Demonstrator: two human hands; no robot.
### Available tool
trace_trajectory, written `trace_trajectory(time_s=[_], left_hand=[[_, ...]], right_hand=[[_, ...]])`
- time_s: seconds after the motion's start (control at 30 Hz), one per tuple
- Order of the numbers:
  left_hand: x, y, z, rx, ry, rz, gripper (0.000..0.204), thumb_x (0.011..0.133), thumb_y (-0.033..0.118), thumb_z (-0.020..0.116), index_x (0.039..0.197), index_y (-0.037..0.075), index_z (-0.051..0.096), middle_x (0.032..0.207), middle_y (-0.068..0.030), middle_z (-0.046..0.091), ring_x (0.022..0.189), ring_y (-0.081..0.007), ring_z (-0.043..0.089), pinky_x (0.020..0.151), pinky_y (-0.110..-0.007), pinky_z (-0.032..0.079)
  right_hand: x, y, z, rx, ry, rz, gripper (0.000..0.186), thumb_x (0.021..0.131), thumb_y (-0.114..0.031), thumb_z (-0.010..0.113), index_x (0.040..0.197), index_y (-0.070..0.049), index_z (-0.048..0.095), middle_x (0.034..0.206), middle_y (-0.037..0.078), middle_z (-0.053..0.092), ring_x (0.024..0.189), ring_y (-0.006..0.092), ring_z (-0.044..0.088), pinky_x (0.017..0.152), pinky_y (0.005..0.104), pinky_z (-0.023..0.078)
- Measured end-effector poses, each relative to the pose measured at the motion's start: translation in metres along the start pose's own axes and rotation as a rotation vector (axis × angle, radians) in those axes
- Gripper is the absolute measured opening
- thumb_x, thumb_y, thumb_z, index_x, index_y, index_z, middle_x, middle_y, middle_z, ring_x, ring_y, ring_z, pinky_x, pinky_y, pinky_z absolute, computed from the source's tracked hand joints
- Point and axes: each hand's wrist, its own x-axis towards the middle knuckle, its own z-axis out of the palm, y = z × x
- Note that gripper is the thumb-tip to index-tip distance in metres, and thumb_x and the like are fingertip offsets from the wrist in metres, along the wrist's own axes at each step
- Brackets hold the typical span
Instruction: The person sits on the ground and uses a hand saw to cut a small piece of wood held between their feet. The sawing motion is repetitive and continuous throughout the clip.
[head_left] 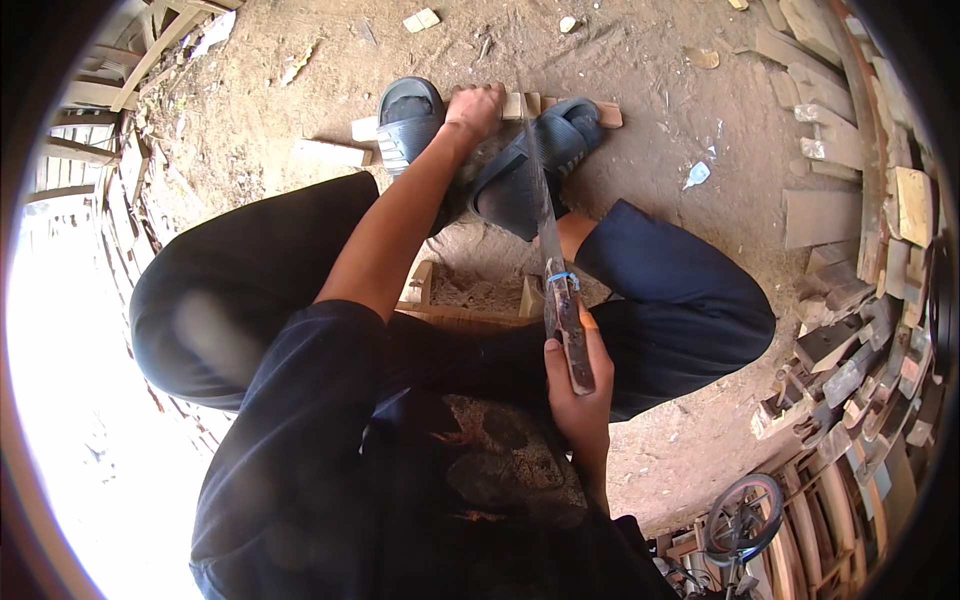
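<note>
My right hand (pixel 582 400) is wrapped round the worn wooden handle of a handsaw (pixel 543 215), with a blue tie where blade meets handle. The narrow blade points away from me, and its far end lies at a pale wooden strip (pixel 608 115) on the ground. My left hand (pixel 476 108) is closed on that strip, just left of the blade; its fingertips are hidden. A dark slide sandal (pixel 410 125) on my left foot and another sandal (pixel 545 160) on my right foot rest over the strip on either side of the left hand.
Below my legs is a low wooden seat (pixel 470 318). A loose wood block (pixel 332 153) lies left of my feet. Stacked wood offcuts (pixel 830 215) line the right side, with a small wheel (pixel 743 518) at lower right. Scraps dot the dirt floor (pixel 650 60).
</note>
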Motion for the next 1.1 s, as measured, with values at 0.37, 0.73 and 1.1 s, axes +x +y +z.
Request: trace_trajectory(time_s=[0.37,0.73,1.1], left_hand=[[0.008,-0.003,0.002,0.068,0.030,-0.019,0.040,0.082,0.022,0.057,0.118,0.008,0.050,0.109,-0.0132,0.063,0.104,-0.0309,0.060,0.089,-0.044,0.046],[0.012,-0.004,-0.004,-0.020,0.013,-0.024,0.041,0.080,0.024,0.061,0.116,0.008,0.050,0.112,-0.0148,0.062,0.105,-0.0310,0.061,0.090,-0.047,0.045],[0.003,-0.002,-0.010,-0.022,0.005,0.022,0.036,0.081,0.021,0.058,0.114,0.011,0.050,0.109,-0.0134,0.064,0.103,-0.0312,0.062,0.089,-0.048,0.045]], right_hand=[[0.022,0.009,0.004,-0.096,0.024,-0.139,0.049,0.088,-0.004,0.055,0.135,0.001,0.042,0.096,0.020,0.063,0.080,0.0200,0.064,0.072,0.0309,0.048],[-0.017,-0.029,0.002,-0.116,-0.082,0.012,0.056,0.084,-0.003,0.056,0.137,-0.001,0.039,0.084,0.021,0.065,0.071,0.0301,0.067,0.064,0.0346,0.050],[-0.002,0.013,-0.010,-0.100,0.064,-0.252,0.050,0.085,-0.002,0.055,0.134,0.002,0.044,0.106,0.022,0.064,0.099,0.0278,0.066,0.081,0.0318,0.048]])
